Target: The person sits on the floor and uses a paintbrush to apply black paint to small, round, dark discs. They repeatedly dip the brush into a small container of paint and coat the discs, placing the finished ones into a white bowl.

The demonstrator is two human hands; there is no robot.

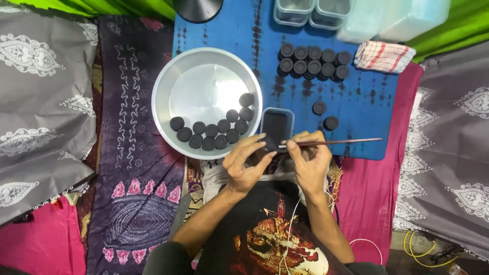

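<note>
Blue mat (367, 132) lying beside metal basin (168, 76); left hand (244, 163) pinching black disc (269, 144), right hand (310, 160) gripping thin stick (346, 141); steadying disc advisable.

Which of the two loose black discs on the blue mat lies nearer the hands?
The lower disc, just above the thin stick; the other disc sits higher.

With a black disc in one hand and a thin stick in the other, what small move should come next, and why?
Probably a short stroke of the stick across the disc. The left hand pinches the disc, the right hand holds the stick with its tip at the disc, beside the small black tray.
</note>
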